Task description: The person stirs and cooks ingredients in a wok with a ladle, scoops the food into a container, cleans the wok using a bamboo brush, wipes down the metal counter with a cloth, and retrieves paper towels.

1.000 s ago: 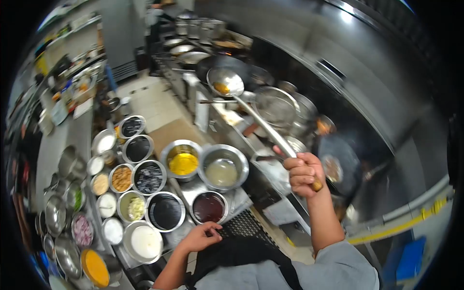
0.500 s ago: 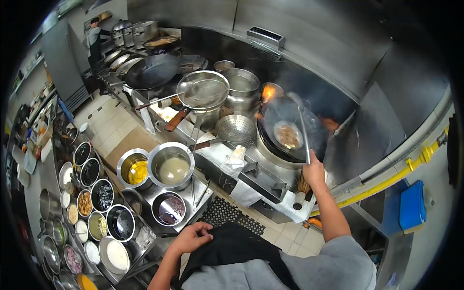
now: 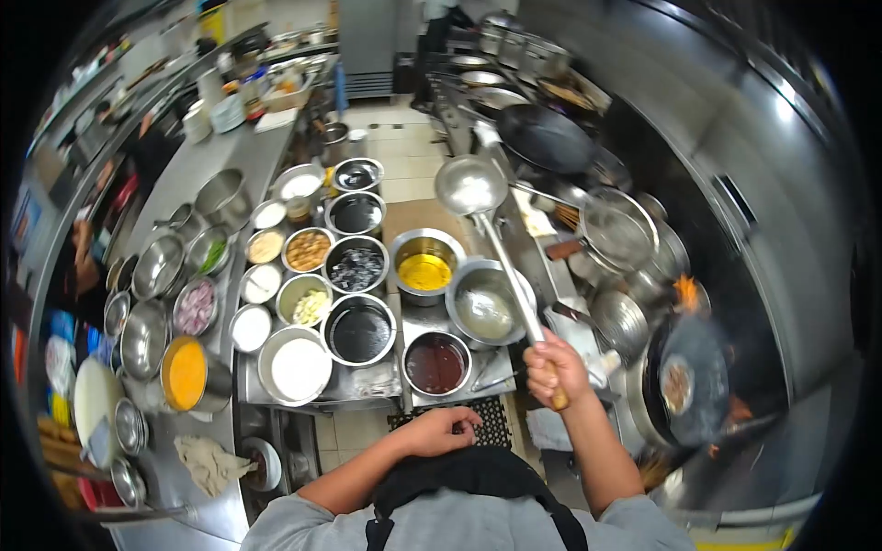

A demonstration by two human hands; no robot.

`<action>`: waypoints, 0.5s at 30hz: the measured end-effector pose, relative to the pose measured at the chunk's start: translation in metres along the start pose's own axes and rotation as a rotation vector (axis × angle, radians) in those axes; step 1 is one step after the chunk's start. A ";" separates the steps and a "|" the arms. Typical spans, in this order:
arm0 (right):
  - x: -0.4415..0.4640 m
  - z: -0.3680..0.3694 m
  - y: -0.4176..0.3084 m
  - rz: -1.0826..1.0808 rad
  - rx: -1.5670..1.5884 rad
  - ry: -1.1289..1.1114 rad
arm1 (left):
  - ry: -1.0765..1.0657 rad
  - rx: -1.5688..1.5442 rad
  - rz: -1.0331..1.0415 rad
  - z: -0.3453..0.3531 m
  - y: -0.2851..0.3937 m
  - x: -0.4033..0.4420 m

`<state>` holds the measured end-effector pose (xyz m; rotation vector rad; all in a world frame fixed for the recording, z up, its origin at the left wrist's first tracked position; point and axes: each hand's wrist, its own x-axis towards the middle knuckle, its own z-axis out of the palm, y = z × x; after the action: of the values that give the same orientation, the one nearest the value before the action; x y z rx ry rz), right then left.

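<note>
At right, beside me, a smoky wok holds food. Toward centre, one pot contains yellow liquid, its neighbour cloudy liquid; nearer is dark red liquid. The ladle has swung away from the wok to upper centre, apparently bringing it within reach of the pots. The hands are apart: right clamped around its handle, left half open, empty, lower centre.

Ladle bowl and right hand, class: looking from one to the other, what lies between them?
The ladle handle, seen crossing over the pot of cloudy liquid in the head view.
</note>
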<state>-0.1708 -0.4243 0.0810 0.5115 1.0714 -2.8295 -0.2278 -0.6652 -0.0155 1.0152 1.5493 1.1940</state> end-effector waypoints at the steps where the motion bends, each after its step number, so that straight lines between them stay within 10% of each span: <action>1: 0.022 0.015 0.008 0.035 -0.079 0.004 | 0.034 -0.010 0.002 -0.010 0.004 -0.008; 15: 0.175 0.102 0.078 0.073 -0.794 0.140 | 0.176 -0.170 -0.066 -0.102 -0.032 -0.053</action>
<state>-0.3500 -0.5416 0.0449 0.6300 1.9821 -2.0600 -0.3155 -0.7461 -0.0249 0.7594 1.5730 1.3734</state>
